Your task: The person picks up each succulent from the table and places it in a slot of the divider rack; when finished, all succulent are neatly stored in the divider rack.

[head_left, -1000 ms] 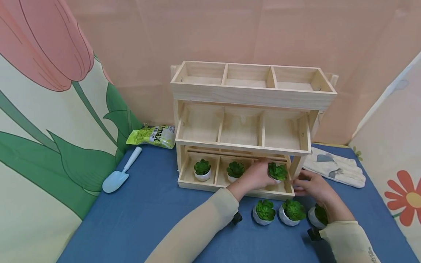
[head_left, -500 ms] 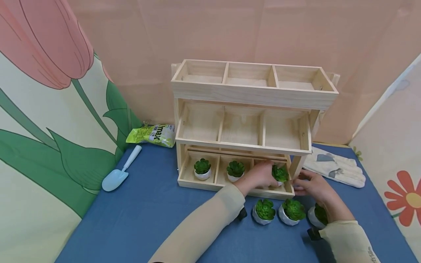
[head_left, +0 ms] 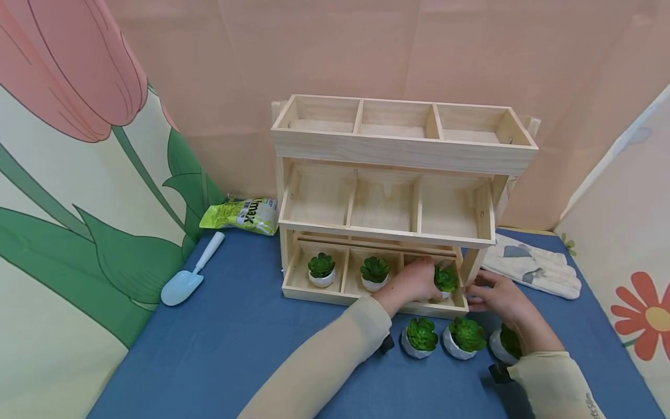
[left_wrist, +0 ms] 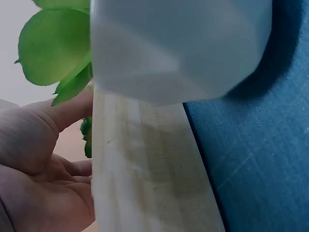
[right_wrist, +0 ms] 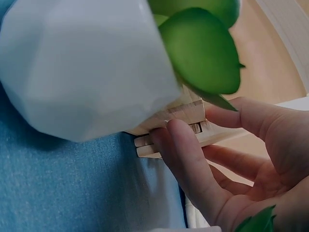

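A three-tier wooden plant stand (head_left: 403,146) rises from the blue cloth, each tier split into three compartments. Inside the bottom right compartment, my left hand (head_left: 416,281) holds a small potted succulent (head_left: 446,279) by its white pot, partly hidden by the fingers. Two more potted succulents, one at left (head_left: 321,269) and one in the middle (head_left: 374,272), sit in that tier. My right hand (head_left: 499,298) grips the stand's lower right corner; in the right wrist view its thumb and fingers (right_wrist: 186,154) lie on either side of the wood.
Three potted succulents stand before the stand: one left (head_left: 420,336), one middle (head_left: 463,337), one right (head_left: 506,344) beneath the right wrist. White gloves (head_left: 534,265) lie at right. A light blue trowel (head_left: 185,282) and green bag (head_left: 243,216) lie at left.
My left hand has moved slightly right and down with its succulent, which now sits lower in the bottom right compartment. The right hand has stayed at the stand's corner.
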Demonstrator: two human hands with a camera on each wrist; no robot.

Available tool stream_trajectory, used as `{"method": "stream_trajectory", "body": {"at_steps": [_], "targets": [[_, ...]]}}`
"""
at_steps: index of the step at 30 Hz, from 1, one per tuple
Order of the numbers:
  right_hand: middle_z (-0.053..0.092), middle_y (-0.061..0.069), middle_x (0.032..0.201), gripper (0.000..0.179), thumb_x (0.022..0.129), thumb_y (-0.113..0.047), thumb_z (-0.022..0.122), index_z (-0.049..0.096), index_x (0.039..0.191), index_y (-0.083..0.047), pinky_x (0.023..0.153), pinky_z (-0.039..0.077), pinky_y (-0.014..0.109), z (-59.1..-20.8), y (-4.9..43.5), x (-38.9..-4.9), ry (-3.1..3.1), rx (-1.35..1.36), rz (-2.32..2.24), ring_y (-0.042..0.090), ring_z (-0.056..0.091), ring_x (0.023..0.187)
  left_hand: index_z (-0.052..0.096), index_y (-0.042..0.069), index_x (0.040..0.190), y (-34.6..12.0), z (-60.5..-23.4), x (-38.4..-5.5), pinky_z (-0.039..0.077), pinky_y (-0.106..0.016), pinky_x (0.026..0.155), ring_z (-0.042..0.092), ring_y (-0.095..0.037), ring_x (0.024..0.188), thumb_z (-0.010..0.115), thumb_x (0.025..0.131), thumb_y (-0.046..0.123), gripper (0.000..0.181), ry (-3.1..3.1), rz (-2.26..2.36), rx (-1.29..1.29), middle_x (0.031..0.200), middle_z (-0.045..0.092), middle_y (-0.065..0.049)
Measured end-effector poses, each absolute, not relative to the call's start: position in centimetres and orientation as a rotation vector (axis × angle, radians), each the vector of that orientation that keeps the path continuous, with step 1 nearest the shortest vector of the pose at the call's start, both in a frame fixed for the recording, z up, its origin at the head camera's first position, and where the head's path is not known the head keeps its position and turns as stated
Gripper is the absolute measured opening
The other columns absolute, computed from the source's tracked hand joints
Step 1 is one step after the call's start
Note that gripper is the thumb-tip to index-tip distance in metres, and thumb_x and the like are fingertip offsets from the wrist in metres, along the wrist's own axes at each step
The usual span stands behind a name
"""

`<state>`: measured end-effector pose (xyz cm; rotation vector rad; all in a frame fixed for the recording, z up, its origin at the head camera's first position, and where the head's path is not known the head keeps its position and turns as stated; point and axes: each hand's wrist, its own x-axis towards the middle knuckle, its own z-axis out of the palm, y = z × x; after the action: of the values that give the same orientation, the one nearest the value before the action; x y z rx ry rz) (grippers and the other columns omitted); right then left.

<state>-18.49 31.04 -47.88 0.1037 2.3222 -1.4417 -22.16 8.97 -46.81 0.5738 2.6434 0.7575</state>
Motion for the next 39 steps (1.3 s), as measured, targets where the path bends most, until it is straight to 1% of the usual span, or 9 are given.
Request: {"method": "stream_trajectory", "body": {"at_steps": [4,9,16,19,23,26,33,35,39], "targets": [[0.037,0.045,0.156,0.072,0.109,-0.018,0.061,0.025,0.166,0.007,0.086,0.067,0.041,-47.9,31.0,-18.5,2.326,0.098,-1.443,0.028,0.078,0.105,0.041,0.015,0.164,8.3,-46.0,-21.7,0.056,-0.025,0.095,0.066,-0.012,0.123,0.086,0.091,0.040,0.089,2.651,0.749,0.574,0.157,0.058,-0.002],[0.036,0.045,0.157,0.072,0.108,-0.017,0.061,0.026,0.166,0.006,0.086,0.067,0.042,-47.9,31.0,-18.5,2.331,0.101,-1.440,0.028,0.078,0.105,0.031,0.020,0.169,6.3,-43.6,-20.3,0.055,-0.034,0.109,0.059,-0.019,0.142,0.080,0.095,0.046,0.093,2.588,0.787,0.646,0.167,0.047,-0.004],[0.036,0.046,0.156,0.072,0.108,-0.017,0.060,0.025,0.166,0.008,0.087,0.067,0.043,-47.7,30.7,-18.8,2.327,0.090,-1.423,0.029,0.078,0.105,0.059,0.021,0.150,0.7,-39.9,-17.1,0.056,-0.027,0.098,0.067,-0.008,0.117,0.069,0.102,0.051,0.057,2.487,0.831,0.911,0.148,0.063,0.003],[0.036,0.046,0.156,0.072,0.108,-0.016,0.060,0.025,0.165,0.009,0.087,0.067,0.045,-47.7,30.7,-18.9,2.329,0.094,-1.421,0.029,0.078,0.104,0.059,0.026,0.149,-2.9,-38.3,-15.9,0.054,-0.031,0.107,0.063,-0.008,0.129,0.067,0.103,0.054,0.054,2.450,0.937,0.923,0.151,0.061,0.007],[0.037,0.046,0.154,0.071,0.107,-0.014,0.059,0.025,0.164,0.011,0.087,0.067,0.045,-47.7,30.8,-18.9,2.338,0.100,-1.412,0.029,0.078,0.103,0.056,0.027,0.152,-8.2,-37.7,-15.1,0.053,-0.040,0.114,0.059,-0.016,0.141,0.069,0.102,0.053,0.057,2.381,1.085,0.821,0.155,0.059,0.008],[0.040,0.045,0.154,0.071,0.106,-0.015,0.060,0.027,0.164,0.011,0.087,0.067,0.045,-47.7,30.9,-18.7,2.348,0.115,-1.395,0.028,0.079,0.103,0.059,0.026,0.149,-12.0,-38.7,-14.9,0.055,-0.043,0.110,0.064,-0.022,0.136,0.070,0.103,0.048,0.051,2.365,1.208,0.732,0.152,0.061,0.004],[0.046,0.045,0.151,0.068,0.107,-0.016,0.061,0.031,0.162,0.012,0.087,0.067,0.046,-47.7,31.1,-18.6,2.372,0.104,-1.374,0.030,0.079,0.106,0.070,0.024,0.133,-18.4,-42.1,-14.5,0.058,-0.030,0.090,0.070,-0.021,0.114,0.072,0.104,0.037,0.032,2.598,1.599,0.424,0.134,0.071,-0.002],[0.045,0.045,0.151,0.068,0.107,-0.016,0.061,0.031,0.162,0.012,0.087,0.067,0.046,-47.7,31.1,-18.6,2.376,0.097,-1.375,0.031,0.079,0.107,0.068,0.021,0.135,-19.6,-43.1,-14.7,0.057,-0.028,0.089,0.069,-0.023,0.119,0.070,0.105,0.037,0.034,2.678,1.687,0.269,0.135,0.069,-0.005],[0.045,0.045,0.152,0.069,0.108,-0.018,0.061,0.030,0.162,0.012,0.087,0.067,0.045,-47.8,31.0,-18.8,2.380,0.085,-1.372,0.031,0.079,0.107,0.054,0.015,0.153,-21.8,-44.9,-15.5,0.057,-0.045,0.106,0.056,-0.036,0.144,0.064,0.109,0.036,0.050,2.732,1.677,0.032,0.156,0.051,-0.014]]}}
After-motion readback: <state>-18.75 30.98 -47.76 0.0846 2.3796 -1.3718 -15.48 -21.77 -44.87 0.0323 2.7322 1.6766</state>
